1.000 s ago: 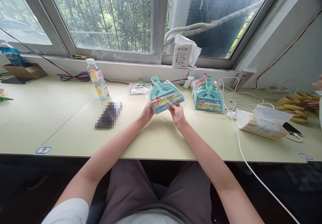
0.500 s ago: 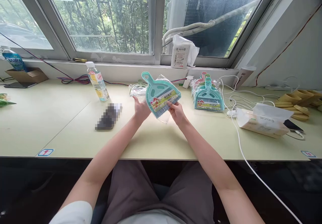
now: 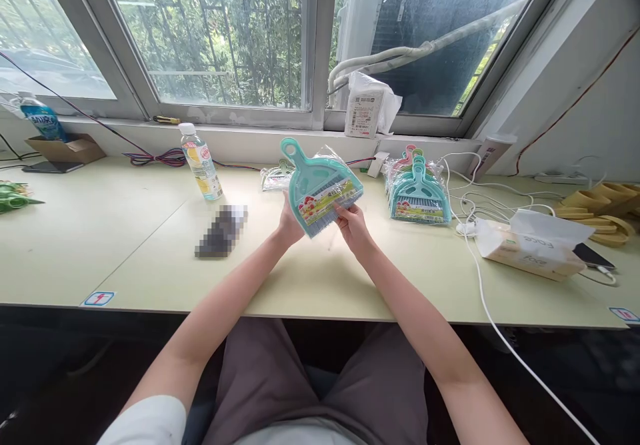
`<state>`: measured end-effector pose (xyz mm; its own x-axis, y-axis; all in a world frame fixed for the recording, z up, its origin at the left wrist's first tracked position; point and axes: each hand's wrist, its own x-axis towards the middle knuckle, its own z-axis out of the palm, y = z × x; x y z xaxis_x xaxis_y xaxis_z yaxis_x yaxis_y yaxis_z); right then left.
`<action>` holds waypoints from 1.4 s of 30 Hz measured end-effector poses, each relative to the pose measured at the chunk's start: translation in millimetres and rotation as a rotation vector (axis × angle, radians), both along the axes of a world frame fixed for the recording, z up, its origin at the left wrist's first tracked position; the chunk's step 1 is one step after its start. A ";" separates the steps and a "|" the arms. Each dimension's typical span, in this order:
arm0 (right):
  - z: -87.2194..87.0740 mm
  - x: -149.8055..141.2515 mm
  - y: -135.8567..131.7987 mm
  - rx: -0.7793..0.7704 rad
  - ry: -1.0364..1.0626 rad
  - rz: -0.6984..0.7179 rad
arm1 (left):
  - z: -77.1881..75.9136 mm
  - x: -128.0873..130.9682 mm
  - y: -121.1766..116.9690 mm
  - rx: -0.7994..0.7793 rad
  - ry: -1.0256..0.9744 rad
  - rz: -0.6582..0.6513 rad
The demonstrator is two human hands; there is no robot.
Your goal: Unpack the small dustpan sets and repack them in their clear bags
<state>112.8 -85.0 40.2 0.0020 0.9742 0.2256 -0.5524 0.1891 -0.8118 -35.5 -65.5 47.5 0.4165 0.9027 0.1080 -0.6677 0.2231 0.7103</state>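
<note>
A pale green desk (image 3: 100,245) runs beneath a window (image 3: 210,38) with trees outside. A teal dustpan (image 3: 320,178) in clear plastic is held up above the desk's middle, its colourful label's small print unreadable. The left hand (image 3: 289,222) is curled partly closed behind the dustpan's lower edge, supporting it. The right hand (image 3: 353,228) pinches the packet's lower right edge between thumb and fingers. Just right stands a stack of packaged dustpans (image 3: 417,195), and left stands a water bottle (image 3: 201,172) with a yellow label. A pixelated object (image 3: 221,232) lies near the left hand.
</note>
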 end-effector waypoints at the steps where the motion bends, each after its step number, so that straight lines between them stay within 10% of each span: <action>1: -1.4 1.6 2.1 -0.005 0.019 -0.031 | -1.4 1.3 0.7 0.032 0.003 -0.010; 13: -17.4 19.5 24.0 -0.076 0.030 -0.041 | -22.5 2.0 6.6 0.260 0.515 0.191; 42: -14.5 28.8 26.9 -0.081 -0.124 0.057 | -16.9 -5.1 4.5 0.217 0.487 -0.027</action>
